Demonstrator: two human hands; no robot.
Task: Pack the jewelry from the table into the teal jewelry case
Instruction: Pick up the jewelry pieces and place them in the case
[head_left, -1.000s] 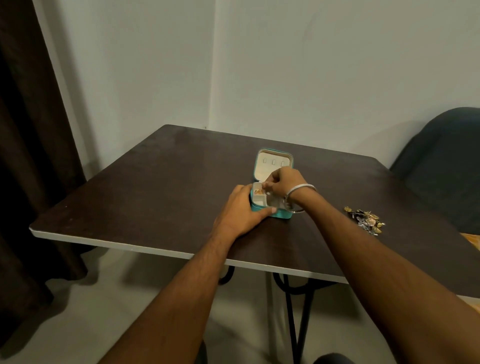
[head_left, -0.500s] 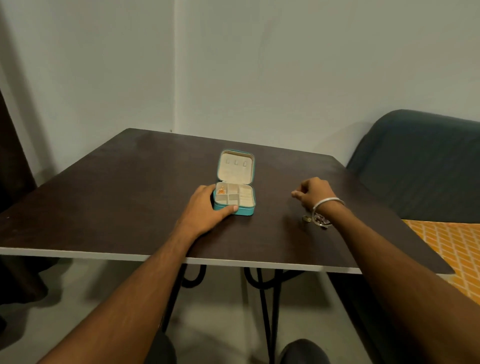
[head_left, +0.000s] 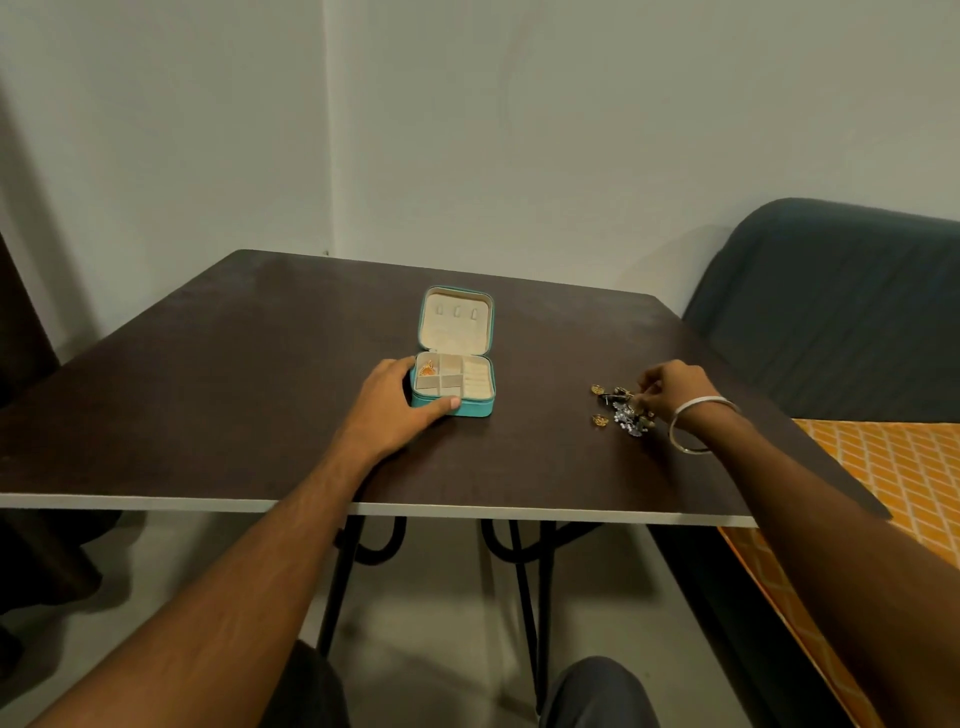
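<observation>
A: What fills the view, biggest first?

B: A grey wall (head_left: 571, 130) behind; then the dark brown worktop (head_left: 208, 405) with a pale front edge, on black metal legs (head_left: 524, 597); a dark upholstered seat (head_left: 831, 291) to the right with an orange patterned cloth (head_left: 904, 467) below it.

A: And the teal jewelry case (head_left: 475, 408)?

B: Near the middle of the worktop, open; its lid (head_left: 455, 319) stands up at the back, cream-lined with three small hooks; the base is split into cream compartments; one orange-gold piece (head_left: 427, 369) lies in the back-left compartment.

A: The hands?

B: The left hand (head_left: 392, 410) grips the case's left side; thumb along the front wall, fingers curled round the left edge; the right hand (head_left: 675, 387) is well apart from the case, over at the right, fingers bent down into the pile of loose jewelry (head_left: 621, 408); it seems to pinch a piece there, though which one is too small to tell; a silver bangle (head_left: 698, 423) hangs on that wrist.

A: What is in the pile?

B: Small gold-toned and silver-toned pieces bunched together on the worktop; two round gold ones lie at its left edge, one just behind the other.
</observation>
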